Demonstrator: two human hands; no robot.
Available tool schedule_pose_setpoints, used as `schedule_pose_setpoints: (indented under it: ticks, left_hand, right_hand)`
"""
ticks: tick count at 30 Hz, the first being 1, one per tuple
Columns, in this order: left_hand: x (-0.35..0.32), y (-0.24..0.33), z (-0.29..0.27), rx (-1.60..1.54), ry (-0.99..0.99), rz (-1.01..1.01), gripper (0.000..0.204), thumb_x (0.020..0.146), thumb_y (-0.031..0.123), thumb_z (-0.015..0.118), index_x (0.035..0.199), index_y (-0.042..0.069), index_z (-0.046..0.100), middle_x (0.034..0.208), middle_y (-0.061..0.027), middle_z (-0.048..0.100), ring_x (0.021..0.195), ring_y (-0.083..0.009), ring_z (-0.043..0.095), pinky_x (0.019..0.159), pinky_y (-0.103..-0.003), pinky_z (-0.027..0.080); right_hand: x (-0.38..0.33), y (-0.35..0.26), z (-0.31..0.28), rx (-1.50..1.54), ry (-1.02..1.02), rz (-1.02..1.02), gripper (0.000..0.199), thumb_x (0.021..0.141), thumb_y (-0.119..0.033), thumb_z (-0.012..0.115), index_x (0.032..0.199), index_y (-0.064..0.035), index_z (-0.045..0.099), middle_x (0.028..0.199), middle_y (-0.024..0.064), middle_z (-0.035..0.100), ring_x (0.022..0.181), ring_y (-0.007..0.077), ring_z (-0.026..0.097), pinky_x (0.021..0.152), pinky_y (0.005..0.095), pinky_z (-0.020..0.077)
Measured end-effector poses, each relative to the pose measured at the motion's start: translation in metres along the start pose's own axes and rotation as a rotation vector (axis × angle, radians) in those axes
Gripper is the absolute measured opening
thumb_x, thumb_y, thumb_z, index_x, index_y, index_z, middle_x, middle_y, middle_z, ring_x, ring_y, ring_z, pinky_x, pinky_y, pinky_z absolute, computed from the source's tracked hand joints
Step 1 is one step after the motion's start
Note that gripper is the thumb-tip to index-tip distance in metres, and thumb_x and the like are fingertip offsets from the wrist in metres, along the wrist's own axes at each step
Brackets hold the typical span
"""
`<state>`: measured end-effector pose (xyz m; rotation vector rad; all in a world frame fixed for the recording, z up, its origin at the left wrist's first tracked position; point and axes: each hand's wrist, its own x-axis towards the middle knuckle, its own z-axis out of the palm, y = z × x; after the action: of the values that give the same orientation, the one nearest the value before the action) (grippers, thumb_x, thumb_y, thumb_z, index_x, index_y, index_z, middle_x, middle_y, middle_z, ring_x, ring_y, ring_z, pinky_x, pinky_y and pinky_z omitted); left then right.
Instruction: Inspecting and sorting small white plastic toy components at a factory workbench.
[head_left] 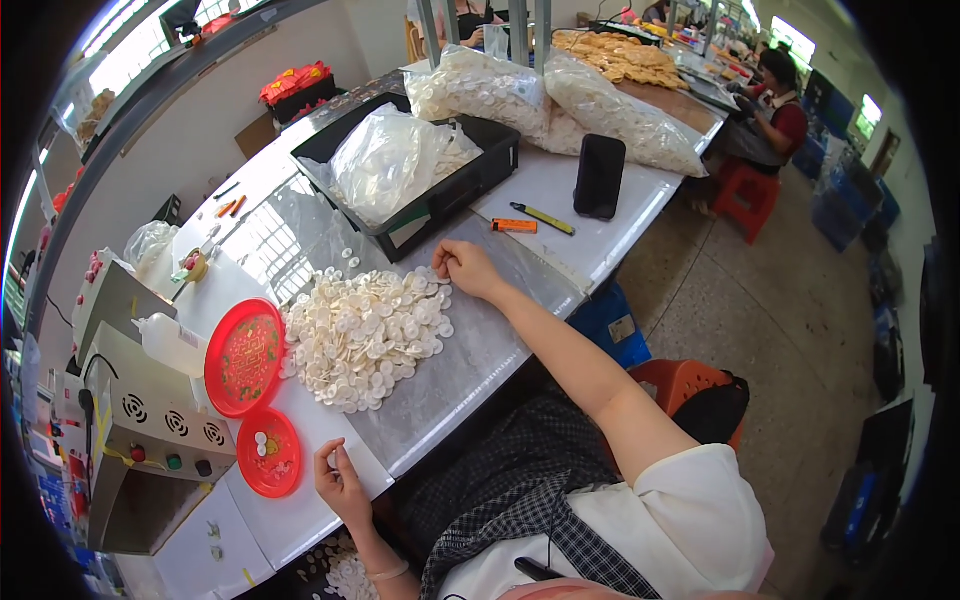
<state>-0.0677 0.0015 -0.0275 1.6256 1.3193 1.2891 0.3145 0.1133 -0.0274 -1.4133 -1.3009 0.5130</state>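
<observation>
A heap of small round white button-like discs point(365, 335) lies on the grey tabletop in front of me. At its far right edge is my right hand point(466, 268), with fingers curled together and their tips by the discs. Whatever it may pinch is hidden. My left hand point(342, 487) hovers at the table's near edge, close to the small red plate point(285, 487). Its fingers are loosely bent and apart, with nothing visible in them. Two white discs rest on that plate. A larger red patterned plate point(243, 358) touches the left side of the heap.
Beyond the heap stands a black crate point(430, 215) with a plastic bag and discs. Bulging clear bags point(480, 95) sit behind it. A black phone point(600, 178), yellow-green pen point(543, 218) and orange lighter point(514, 226) lie right. A metal machine point(150, 430) and white bottle point(172, 343) stand left.
</observation>
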Motion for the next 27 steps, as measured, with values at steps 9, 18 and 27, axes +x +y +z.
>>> schedule_pose_setpoints:
  ticks: [9, 18, 27]
  left_hand:
    - [-0.001, 0.005, 0.000, 0.012, 0.004, -0.013, 0.013, 0.095, 0.009, 0.054, 0.100, 0.002, 0.064, 0.086, 0.0028, 0.059, 0.059, -0.0011, 0.035, 0.050, -0.020, 0.026]
    - [-0.003, 0.002, -0.003, 0.012, 0.018, 0.002, 0.013, 0.096, 0.010, 0.053, 0.099, 0.002, 0.063, 0.081, 0.0039, 0.055, 0.058, -0.0006, 0.033, 0.050, -0.020, 0.023]
    - [-0.001, -0.003, -0.001, -0.009, 0.009, -0.031, 0.013, 0.096, 0.009, 0.053, 0.099, 0.002, 0.063, 0.081, 0.0046, 0.055, 0.057, -0.0001, 0.032, 0.049, -0.020, 0.022]
  right_hand:
    - [0.001, -0.001, -0.002, -0.005, -0.001, -0.008, 0.022, 0.080, 0.006, 0.040, 0.082, 0.0010, 0.061, 0.068, 0.0075, 0.064, 0.064, 0.0147, 0.063, 0.063, 0.0289, 0.0504]
    - [-0.001, 0.000, 0.001, -0.010, 0.004, 0.002, 0.021, 0.081, 0.005, 0.040, 0.082, 0.0007, 0.061, 0.068, 0.0077, 0.064, 0.064, 0.0150, 0.063, 0.062, 0.0294, 0.0502]
    - [0.000, 0.002, 0.000, -0.008, -0.008, -0.010, 0.022, 0.081, 0.005, 0.040, 0.082, 0.0008, 0.062, 0.068, 0.0079, 0.064, 0.064, 0.0149, 0.063, 0.062, 0.0294, 0.0503]
